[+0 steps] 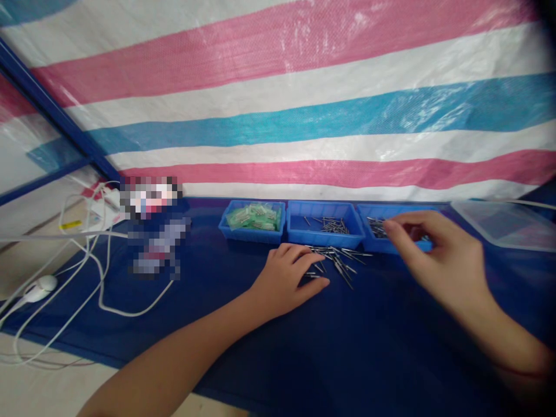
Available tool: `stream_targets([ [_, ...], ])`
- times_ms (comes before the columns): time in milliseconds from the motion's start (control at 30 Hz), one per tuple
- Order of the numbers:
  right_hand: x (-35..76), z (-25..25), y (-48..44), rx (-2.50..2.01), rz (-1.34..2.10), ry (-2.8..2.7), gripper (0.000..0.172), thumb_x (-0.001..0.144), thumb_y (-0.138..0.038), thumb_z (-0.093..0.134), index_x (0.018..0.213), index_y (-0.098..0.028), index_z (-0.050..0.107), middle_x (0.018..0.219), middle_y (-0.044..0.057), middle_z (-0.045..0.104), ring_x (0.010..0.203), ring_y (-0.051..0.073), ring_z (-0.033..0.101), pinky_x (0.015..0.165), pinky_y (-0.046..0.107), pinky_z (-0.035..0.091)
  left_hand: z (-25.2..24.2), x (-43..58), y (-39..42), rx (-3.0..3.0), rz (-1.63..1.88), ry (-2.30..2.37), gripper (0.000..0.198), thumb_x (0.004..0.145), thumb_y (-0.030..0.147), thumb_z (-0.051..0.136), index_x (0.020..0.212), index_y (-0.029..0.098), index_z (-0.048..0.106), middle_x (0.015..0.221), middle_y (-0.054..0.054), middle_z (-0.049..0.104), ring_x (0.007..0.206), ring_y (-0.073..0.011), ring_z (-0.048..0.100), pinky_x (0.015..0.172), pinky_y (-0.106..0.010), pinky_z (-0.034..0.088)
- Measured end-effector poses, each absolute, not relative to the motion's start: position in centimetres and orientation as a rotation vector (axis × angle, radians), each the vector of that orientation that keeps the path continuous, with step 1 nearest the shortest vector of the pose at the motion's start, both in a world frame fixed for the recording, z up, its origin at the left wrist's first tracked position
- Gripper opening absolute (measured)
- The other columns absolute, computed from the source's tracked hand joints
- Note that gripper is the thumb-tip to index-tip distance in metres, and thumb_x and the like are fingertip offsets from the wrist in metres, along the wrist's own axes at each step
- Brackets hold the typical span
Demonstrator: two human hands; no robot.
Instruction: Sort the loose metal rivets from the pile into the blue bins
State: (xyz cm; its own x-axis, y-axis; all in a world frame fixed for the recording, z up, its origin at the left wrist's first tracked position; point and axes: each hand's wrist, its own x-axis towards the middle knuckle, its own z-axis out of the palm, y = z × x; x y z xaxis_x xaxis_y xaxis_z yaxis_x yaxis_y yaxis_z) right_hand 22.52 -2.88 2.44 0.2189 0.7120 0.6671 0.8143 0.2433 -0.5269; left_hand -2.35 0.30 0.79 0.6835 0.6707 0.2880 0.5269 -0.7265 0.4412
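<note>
My left hand (289, 277) rests on the dark blue table cloth (243, 336), fingers curled loosely beside a loose pile of small metal pins (339, 259); its fingertips touch the pile's near edge. My right hand (434, 255) hovers at the right blue tray (369, 234), fingers pinched together above the pins in it; whatever they hold is too small to make out. The middle blue tray (325, 223) holds a few pins. The left blue tray (252, 220) holds small green packets.
A clear plastic lid or box (506, 223) lies at the far right. White cables (87, 255) and a white plug (41, 285) trail over the table's left end. A striped pink, blue and white tarp (304, 116) hangs behind.
</note>
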Motion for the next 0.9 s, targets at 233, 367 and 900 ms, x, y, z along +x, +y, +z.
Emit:
stream_targets([
  [233,29.0,1.7,-1.0,-1.892,-0.483,-1.540,0.034,0.088,-0.048,0.042,0.095,-0.020,0.060,0.087,0.013,0.064,0.088,0.035,0.061,0.080,0.049,0.043,0.1,-2.7,0.7,2.695,0.452,0.925,0.020,0.090,0.039,0.058,0.103,0.027,0.067,0.118,-0.002,0.061,0.113,-0.0234,0.049,0.090,-0.040,0.035],
  [367,27.7,1.7,-1.0,-1.802,-0.424,-1.647,0.033,0.090,-0.044,0.041,0.104,-0.020,0.060,0.099,0.016,0.064,0.099,0.038,0.060,0.090,0.052,0.041,0.2,-2.4,0.5,2.713,0.413,0.944,0.016,0.093,0.034,0.055,0.098,0.026,0.068,0.110,-0.001,0.064,0.106,-0.0218,0.051,0.086,-0.038,0.035],
  [900,17.0,1.1,-4.0,-1.353,0.887,-1.880,0.034,0.093,-0.046,0.043,0.089,-0.021,0.066,0.087,0.004,0.068,0.083,0.019,0.062,0.071,0.029,0.048,0.2,-2.2,0.8,2.442,0.841,0.727,0.015,0.089,0.032,0.061,0.094,0.020,0.068,0.093,-0.002,0.069,0.086,-0.0136,0.064,0.081,-0.024,0.045],
])
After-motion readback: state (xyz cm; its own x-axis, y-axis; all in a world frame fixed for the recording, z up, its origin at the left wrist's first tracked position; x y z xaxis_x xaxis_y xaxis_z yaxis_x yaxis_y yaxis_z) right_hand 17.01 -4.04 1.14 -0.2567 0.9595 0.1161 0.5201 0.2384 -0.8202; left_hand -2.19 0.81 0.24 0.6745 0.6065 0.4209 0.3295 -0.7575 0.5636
